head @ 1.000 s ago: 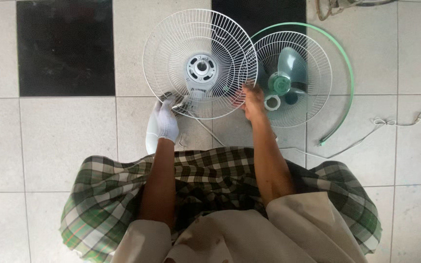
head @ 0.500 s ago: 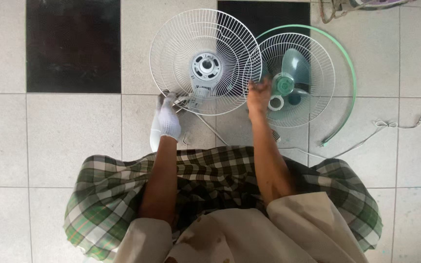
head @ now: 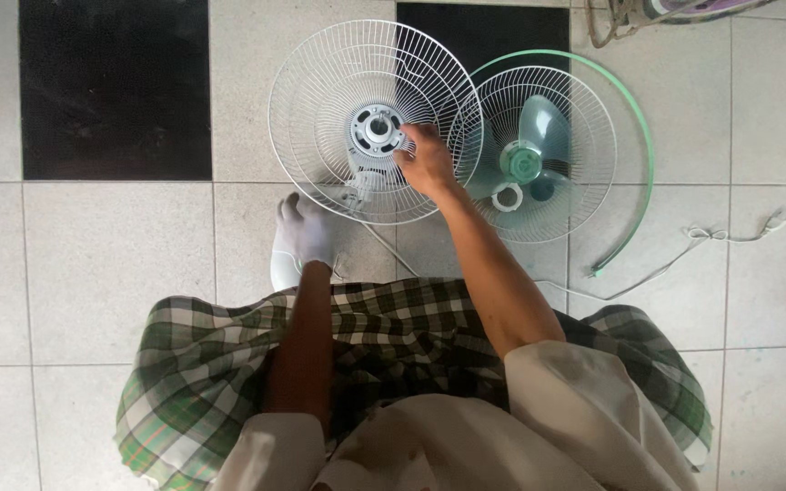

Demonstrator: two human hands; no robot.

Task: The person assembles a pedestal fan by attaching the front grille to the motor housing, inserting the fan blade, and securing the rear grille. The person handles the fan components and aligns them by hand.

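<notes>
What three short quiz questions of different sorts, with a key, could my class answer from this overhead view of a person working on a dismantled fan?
1. True or false: the left hand wears a white glove.
2. Multiple choice: the bare right hand is at (A) the green rim ring, (B) the hub of the white rear grille, (C) the power cord.
3. Fill the gap: the green fan blade lies under the second white ____.

Key
1. True.
2. B: its fingers are at the hub, inside the grille.
3. Grille: the blade shows through its wires, to the right of the rear grille.
</notes>
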